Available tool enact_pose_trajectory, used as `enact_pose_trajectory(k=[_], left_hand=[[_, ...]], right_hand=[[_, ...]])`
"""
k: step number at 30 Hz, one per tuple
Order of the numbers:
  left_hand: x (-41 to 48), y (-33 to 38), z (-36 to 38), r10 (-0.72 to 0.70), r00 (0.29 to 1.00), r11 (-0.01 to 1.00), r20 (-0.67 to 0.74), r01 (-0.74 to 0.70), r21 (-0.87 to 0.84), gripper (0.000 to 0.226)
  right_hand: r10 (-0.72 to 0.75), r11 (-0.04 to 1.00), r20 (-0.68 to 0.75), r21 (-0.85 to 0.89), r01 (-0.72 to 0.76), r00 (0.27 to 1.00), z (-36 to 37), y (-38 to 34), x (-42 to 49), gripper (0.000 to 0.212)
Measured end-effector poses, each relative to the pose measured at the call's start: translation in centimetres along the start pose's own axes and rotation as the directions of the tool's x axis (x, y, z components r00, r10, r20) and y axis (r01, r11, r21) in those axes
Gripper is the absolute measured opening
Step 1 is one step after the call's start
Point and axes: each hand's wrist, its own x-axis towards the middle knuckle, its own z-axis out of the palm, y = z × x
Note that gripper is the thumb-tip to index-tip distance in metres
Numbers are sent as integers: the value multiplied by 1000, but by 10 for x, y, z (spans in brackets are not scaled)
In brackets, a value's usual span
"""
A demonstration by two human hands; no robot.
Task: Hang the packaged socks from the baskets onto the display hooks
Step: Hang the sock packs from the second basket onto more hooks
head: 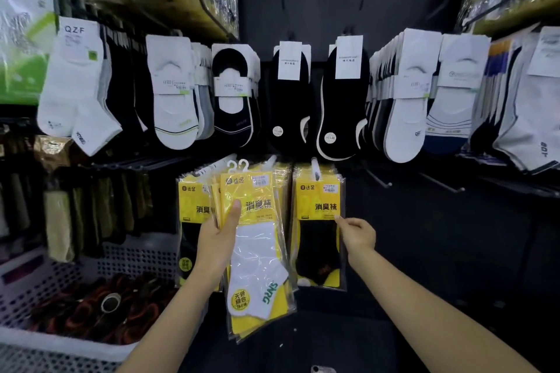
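Stack of yellow sock packs (257, 251) is hanging upright in the left hand (216, 235), thumb clamping across the front, long axis vertical, 2 white hanger loops (238, 165) pointing up. Right hand (359, 235) is sitting just right of the stack, fingertips (338, 219) at the edge of the hung pack (318, 215) of black socks; pinching or just touching, can't tell. Empty hooks (377, 180) are sticking out further right, nearer the right hand. Any hook behind the stack is hidden by the packs. Basket (133, 257) is cut off low left.
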Motion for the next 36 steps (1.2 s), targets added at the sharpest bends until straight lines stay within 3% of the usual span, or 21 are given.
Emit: enact_pose_trajectory(k=[2,4,6,9,12,15,19,23,25,29,36], left_hand=[[-4,0,0,-25,1000,1000,15,25,4,14],[-11,1,2,-40,999,999,36,41,-10,20],[-18,4,6,-64,997,997,51,66,-36,37],[-29,6,18,-98,990,990,97,107,-88,38],[-39,11,35,-145,982,976,117,162,-148,51],[-46,20,46,-146,985,967,95,162,-197,40],[-49,24,44,-89,983,980,160,115,-163,27],[-41,21,31,-100,993,995,66,101,-4,37],[-34,22,24,-78,996,996,38,76,41,24],[-17,23,9,-26,1000,993,-10,27,118,49],[0,22,-2,13,999,991,-37,-8,130,53]], right_hand=[[-20,1000,-55,-17,19,998,-10,2,-6,27],[-71,997,-20,-19,71,997,-17,0,-17,26],[-133,991,143,17,132,981,-20,-6,-34,19],[-199,980,398,70,187,896,-19,-20,-66,19],[-275,960,476,95,262,835,-18,-33,-91,26],[-303,953,447,149,264,842,-21,-37,-102,34],[-253,959,450,233,162,857,-33,-35,-98,20],[-162,979,394,180,97,905,-46,-27,-81,9],[-143,982,351,170,87,925,-51,-24,-72,7],[-191,978,251,127,163,949,-52,-28,-51,4],[-262,965,291,75,251,920,-15,-35,-25,6]])
